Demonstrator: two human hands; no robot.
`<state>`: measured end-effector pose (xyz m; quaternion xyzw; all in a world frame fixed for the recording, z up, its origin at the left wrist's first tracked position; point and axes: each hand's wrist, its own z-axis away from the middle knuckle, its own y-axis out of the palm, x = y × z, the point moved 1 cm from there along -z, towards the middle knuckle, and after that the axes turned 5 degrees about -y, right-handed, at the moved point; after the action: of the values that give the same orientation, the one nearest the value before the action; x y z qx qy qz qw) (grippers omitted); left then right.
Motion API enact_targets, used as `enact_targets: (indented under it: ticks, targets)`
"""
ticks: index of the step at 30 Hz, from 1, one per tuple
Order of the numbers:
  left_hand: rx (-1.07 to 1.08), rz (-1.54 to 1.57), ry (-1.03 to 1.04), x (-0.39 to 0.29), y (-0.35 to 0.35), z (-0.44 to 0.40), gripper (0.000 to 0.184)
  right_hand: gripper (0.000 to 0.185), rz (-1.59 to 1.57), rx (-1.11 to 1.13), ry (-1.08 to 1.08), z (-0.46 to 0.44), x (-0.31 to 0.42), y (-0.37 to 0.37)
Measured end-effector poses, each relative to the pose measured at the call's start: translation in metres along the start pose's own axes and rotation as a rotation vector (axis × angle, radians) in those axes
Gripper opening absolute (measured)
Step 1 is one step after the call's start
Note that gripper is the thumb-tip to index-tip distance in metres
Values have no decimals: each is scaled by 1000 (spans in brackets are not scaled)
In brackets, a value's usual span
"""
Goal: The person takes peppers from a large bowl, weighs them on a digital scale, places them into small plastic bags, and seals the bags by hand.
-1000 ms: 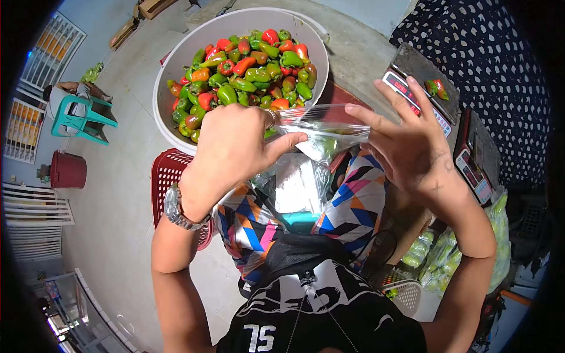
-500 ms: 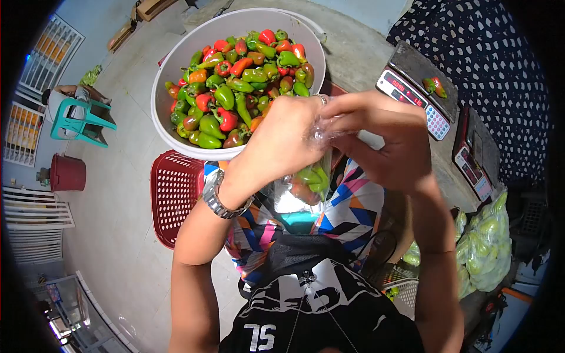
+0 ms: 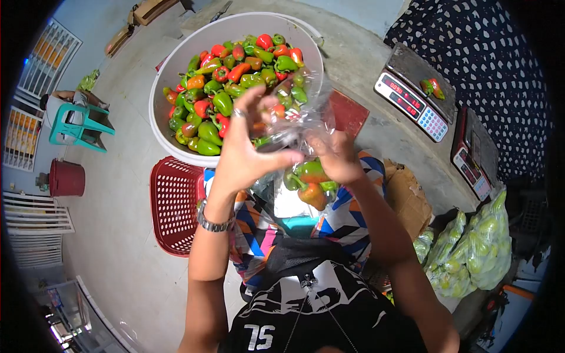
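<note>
My right hand [image 3: 335,156] is closed on the gathered neck of a clear plastic bag, in which several green and orange-red peppers [image 3: 312,183] hang above my lap. The loose top of the bag [image 3: 303,109] spreads upward from that grip. To its left, my left hand [image 3: 250,141], with a ring and a watch at the wrist, has its fingers apart beside the plastic; whether it touches the film is unclear. Behind both hands stands a large whitish tub [image 3: 159,112] of red, green and orange peppers. White packaging [image 3: 288,197] lies on my lap.
A red perforated basket [image 3: 170,206] is at the left. Two digital scales [image 3: 412,106] stand at the right, the farther one bearing a pepper [image 3: 432,88]. Bagged green produce [image 3: 477,247] sits lower right. A person [image 3: 73,97] is by a teal chair [image 3: 82,126] at far left.
The bag's neck has been gathered, and the peppers now hang below it. My hands came together, then my left hand opened and moved left. The plastic top has spread upward.
</note>
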<state>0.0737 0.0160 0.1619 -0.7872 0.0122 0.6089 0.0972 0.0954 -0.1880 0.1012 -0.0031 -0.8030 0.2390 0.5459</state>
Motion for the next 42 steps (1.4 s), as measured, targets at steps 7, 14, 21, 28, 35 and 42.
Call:
enact_targets:
  ticks: [7,14,21,28,35,42]
  targets:
    - [443,-85,-384,59,15,26,93,19,-54,75,-325,-10,24,30]
    - [637,-159,-502,64,-6,27,83,28,-112,286,-421,-20,27,37]
    - [651,-328,-490,66,30,22,47,16,-307,262,-8,-11,25,38]
    - [600,446,-525,106,42,59,39,33,-1024,38,464,-5,27,33]
    - [426,644,-578,106,33,78,39,37,-1279,-164,515,1,-24,-9]
    - [467,494,-566,108,25,76,37,32,304,-374,-256,-3,29,-22]
